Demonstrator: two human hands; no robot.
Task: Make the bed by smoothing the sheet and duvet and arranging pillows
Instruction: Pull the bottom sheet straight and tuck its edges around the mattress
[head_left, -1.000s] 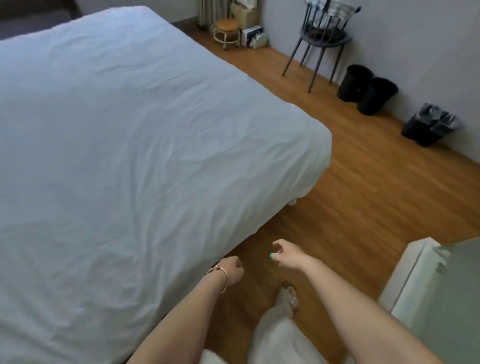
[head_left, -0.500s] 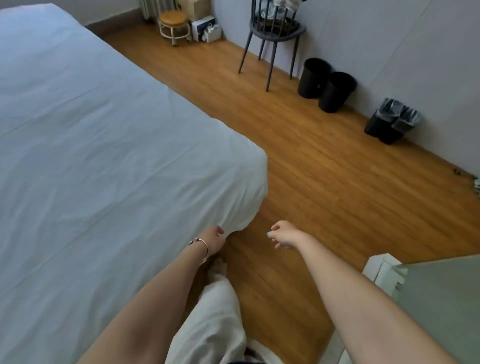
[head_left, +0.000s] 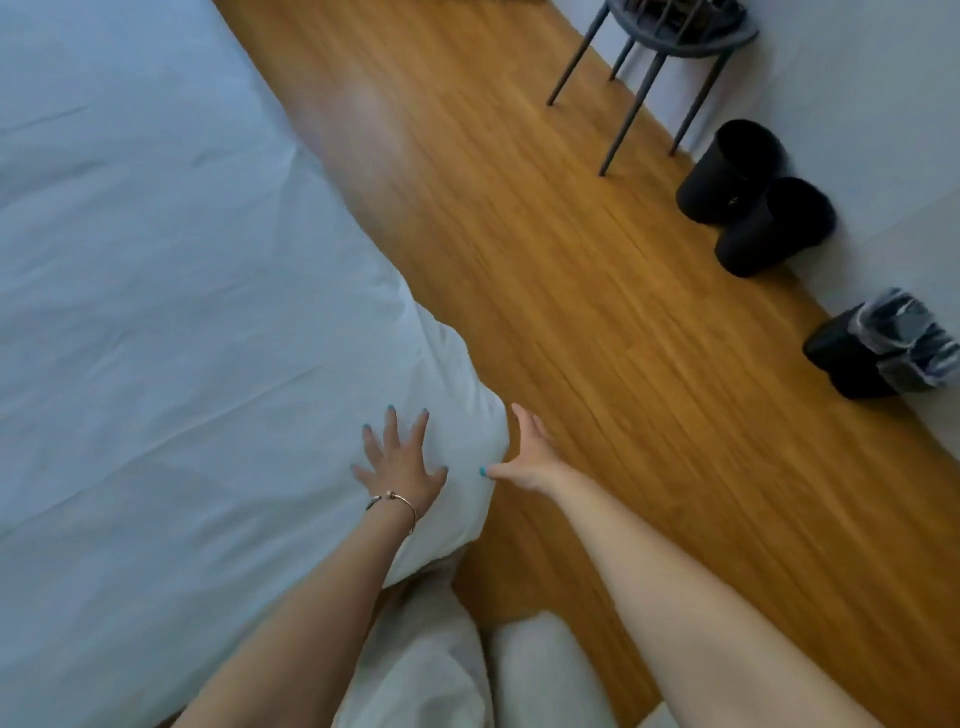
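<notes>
The duvet (head_left: 171, 291) was white, lightly creased, and covered the bed across the left of the head view; its near corner hung rounded over the wooden floor (head_left: 597, 364). Left hand (head_left: 400, 467): grip fully spread, five fingers straight, palm flat on the duvet just inside that corner, holding nothing. One bracelet (head_left: 397, 501) on the left wrist. Right hand (head_left: 524, 457): grip open, fingers extended beside the corner's edge, thumb tip at the fabric; actual contact could not be told. Counted along the wall: two black bins (head_left: 753, 197), side by side; two bag-lined bins (head_left: 883, 348) further right; one dark chair (head_left: 670, 57), four legs visible.
</notes>
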